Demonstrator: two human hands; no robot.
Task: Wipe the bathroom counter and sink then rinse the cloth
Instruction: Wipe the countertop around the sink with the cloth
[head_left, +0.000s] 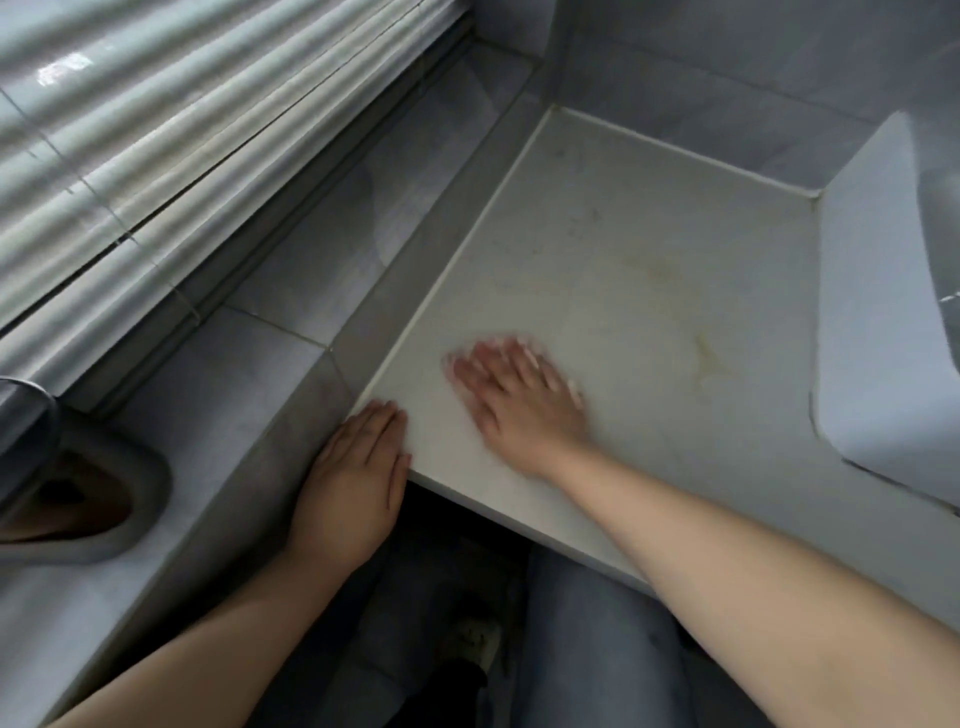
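Two bare hands lie flat and uncurled, grasping nothing visible: the right hand (514, 400), blurred, presses on the counter (649, 270) near its front left corner, while the left hand (353, 478) rests on that corner's edge. The sink (883, 291) sits at the counter's right side; slatted blinds (156, 156) hang beyond the counter's left side

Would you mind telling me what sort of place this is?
Most likely a bathroom: a white counter meets grey tiled walls, and what looks like a white sink sits at its right end. Slatted blinds hang on the left.
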